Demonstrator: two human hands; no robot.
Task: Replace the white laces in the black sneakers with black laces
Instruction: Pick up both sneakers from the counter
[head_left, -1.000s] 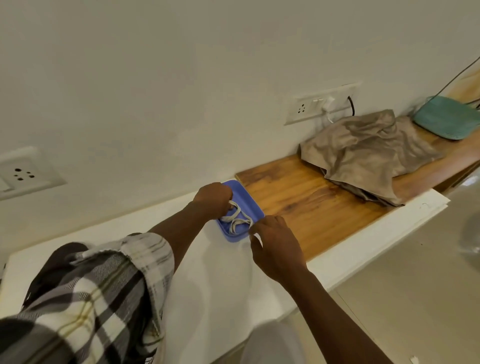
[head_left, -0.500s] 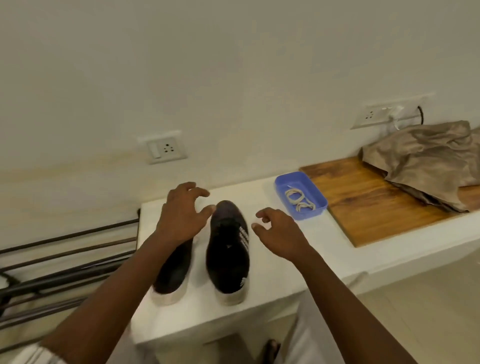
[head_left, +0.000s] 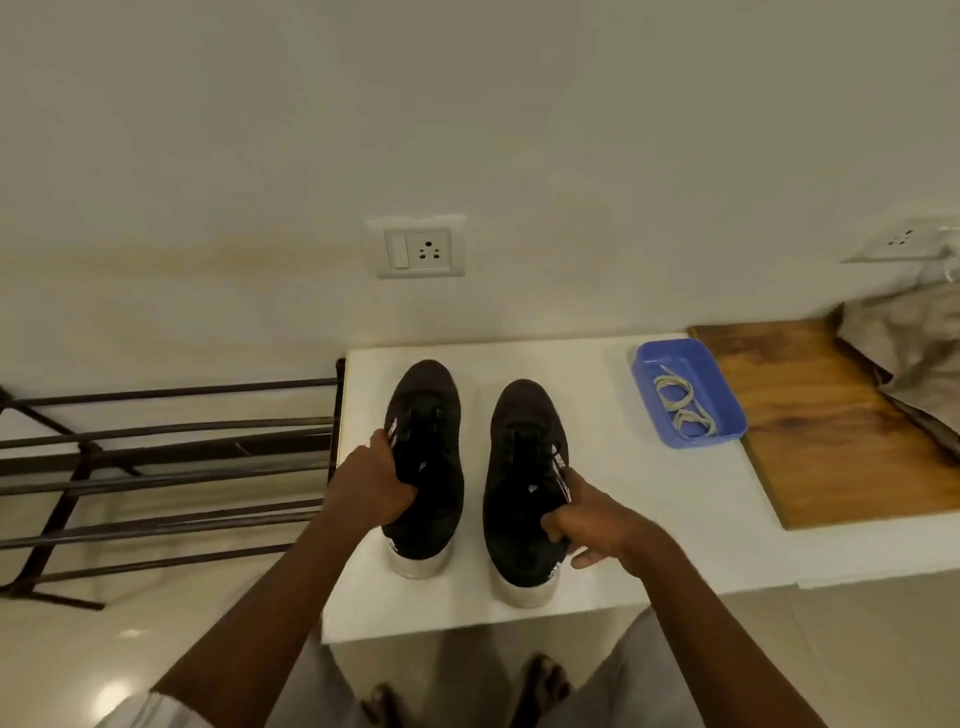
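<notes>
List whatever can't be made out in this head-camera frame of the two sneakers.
Head view throughout.
- Lacing on the left sneaker and right sneaker: dark on dark and blurred, so its state cannot be told.
- Fingertips of the left hand and right hand: partly hidden by the sneakers they grip.
- Tongue logo: too small to read.
- Beige cloth: cut off by the right edge.

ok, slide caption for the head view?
Left hand grips left sneaker, right hand grips right sneaker on white counter; white laces lie in blue tray.
</notes>
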